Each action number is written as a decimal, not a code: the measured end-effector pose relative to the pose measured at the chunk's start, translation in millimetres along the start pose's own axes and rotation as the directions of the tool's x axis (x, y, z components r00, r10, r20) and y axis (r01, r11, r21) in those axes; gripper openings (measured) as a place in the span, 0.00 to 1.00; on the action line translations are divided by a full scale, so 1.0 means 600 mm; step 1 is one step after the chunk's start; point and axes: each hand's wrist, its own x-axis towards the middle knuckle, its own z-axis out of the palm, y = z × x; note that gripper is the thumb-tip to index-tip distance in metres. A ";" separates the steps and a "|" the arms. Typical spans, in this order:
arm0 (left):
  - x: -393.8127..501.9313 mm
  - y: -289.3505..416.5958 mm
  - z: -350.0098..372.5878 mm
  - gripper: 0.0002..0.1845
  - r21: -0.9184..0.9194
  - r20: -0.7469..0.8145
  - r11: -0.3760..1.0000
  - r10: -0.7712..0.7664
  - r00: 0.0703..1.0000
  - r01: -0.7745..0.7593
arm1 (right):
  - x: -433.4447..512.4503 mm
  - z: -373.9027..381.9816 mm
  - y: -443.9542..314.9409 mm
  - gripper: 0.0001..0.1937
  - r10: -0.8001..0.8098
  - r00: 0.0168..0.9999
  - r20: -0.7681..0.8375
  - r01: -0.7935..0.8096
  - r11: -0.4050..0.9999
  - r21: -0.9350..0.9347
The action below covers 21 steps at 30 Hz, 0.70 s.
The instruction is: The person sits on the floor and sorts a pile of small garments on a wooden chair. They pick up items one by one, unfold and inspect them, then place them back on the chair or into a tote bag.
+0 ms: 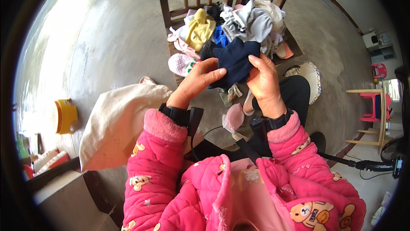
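Between both hands I hold a dark navy cloth garment [235, 61], bunched and partly folded. My left hand [205, 74] pinches its left edge, thumb on top. My right hand [264, 77] grips its right side, with the thumb near the upper corner. Just beyond it, a heap of clothes lies on a wooden chair [294, 40] with a slatted back. In that heap are a yellow garment [200, 29], a grey-white garment [256, 21], a bright blue piece [221, 36] and a white knitted item [181, 64] with coloured decoration.
A large cream cloth bag [118, 115] stands at my left. On the floor below lie a pink bra cup [233, 118] and small cloth scraps [234, 92]. A checked-rim white item [309, 82] is right of the chair. Farther left sits a yellow container [65, 116].
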 end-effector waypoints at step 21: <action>0.014 -0.025 -0.034 0.09 -0.686 -0.271 0.728 -0.238 0.933 -0.013 | -0.008 0.008 0.065 0.07 -0.183 0.983 0.019 0.169 0.857 -0.487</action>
